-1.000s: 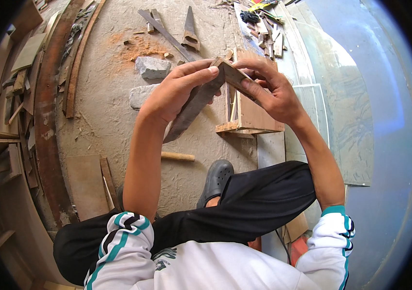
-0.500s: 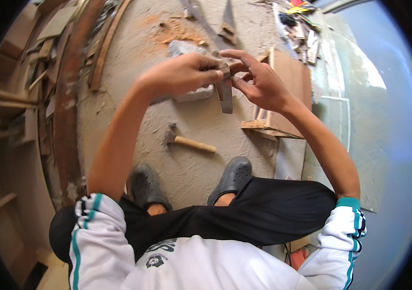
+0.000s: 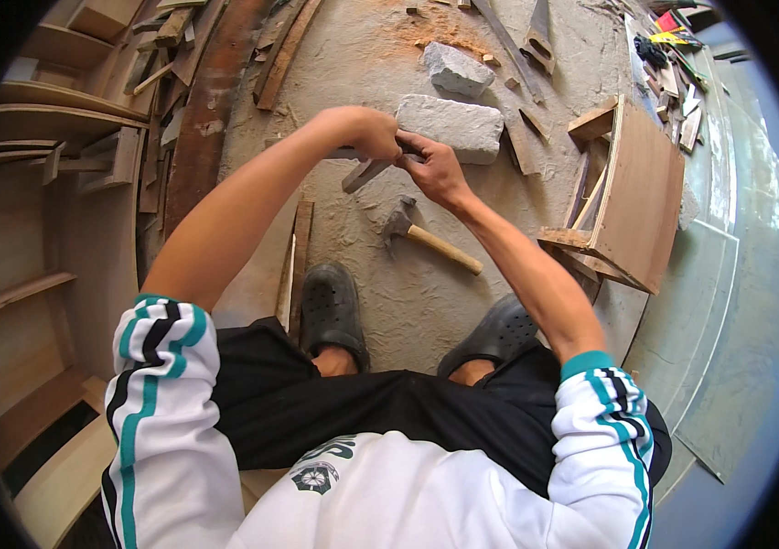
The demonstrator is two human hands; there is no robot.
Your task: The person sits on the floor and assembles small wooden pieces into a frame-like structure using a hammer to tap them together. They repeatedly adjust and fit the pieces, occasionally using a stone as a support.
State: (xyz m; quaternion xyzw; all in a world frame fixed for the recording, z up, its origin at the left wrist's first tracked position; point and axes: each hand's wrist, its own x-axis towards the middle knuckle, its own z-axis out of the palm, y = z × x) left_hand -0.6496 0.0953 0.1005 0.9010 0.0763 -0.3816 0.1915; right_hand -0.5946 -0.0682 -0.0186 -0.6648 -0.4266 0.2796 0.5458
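Note:
Close together over the floor, my left hand (image 3: 376, 135) and my right hand (image 3: 437, 172) meet at a short, narrow strip of wood (image 3: 366, 174). It slants down to the left below my left hand. My right fingers and thumb pinch its upper end. My left hand is bent over it with closed fingers, partly hidden by its own wrist. Just below the hands lies a claw hammer (image 3: 444, 250) with a wooden handle. A pale concrete block (image 3: 451, 128) sits right behind them.
A smaller grey block (image 3: 458, 70), wood offcuts (image 3: 519, 142) and a saw (image 3: 540, 41) lie farther off. At right stand an open wooden box (image 3: 641, 192) and glass sheets (image 3: 709, 366). Wooden shelving (image 3: 51, 229) fills the left side. My feet in dark clogs (image 3: 330, 311) flank the hammer.
My view has swung left, so the floor things appear farther right. My right fingers, spread before, have closed on the wood strip. The strip now tilts toward the lower left.

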